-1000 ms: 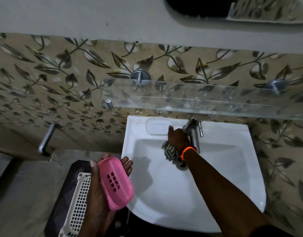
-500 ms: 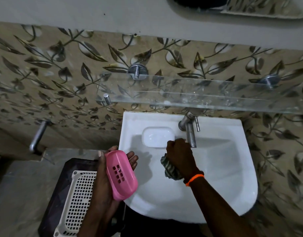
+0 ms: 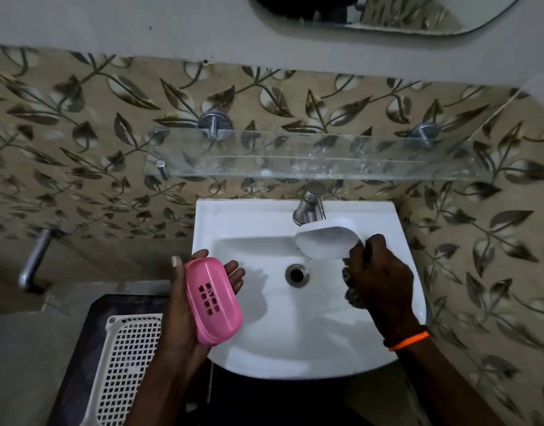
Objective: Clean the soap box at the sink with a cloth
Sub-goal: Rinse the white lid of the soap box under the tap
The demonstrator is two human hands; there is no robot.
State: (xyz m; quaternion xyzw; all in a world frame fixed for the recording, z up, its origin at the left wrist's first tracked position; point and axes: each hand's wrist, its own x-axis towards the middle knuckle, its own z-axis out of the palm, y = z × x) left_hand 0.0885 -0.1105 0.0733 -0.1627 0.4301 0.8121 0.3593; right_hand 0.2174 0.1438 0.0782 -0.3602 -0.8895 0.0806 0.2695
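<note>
Leaf-patterned tiles are backing a white sink [image 3: 397,302] fixed to the far wall. Over its near left rim, the left hand [image 3: 184,305] is lying palm up with its fingers nearly straight, cradling the pink soap box lid [image 3: 212,299], whose slotted face is turned up. Over the right side of the basin, the right hand [image 3: 378,281] is curling its fingers round the white soap box tray [image 3: 326,242], tilting it so that a thin stream of water is running from its low corner down toward the drain [image 3: 296,274]. That same hand is also gripping a dark patterned cloth [image 3: 352,295] (only a bunched edge is peeking out beneath the palm). An orange band [image 3: 409,342] is circling the right wrist. Just beyond the tray a metal tap [image 3: 307,207] is standing on the sink's far rim, and a glass shelf [image 3: 310,158] is hanging above it. A white perforated basket [image 3: 123,370] is sitting near the left, below the sink.
</note>
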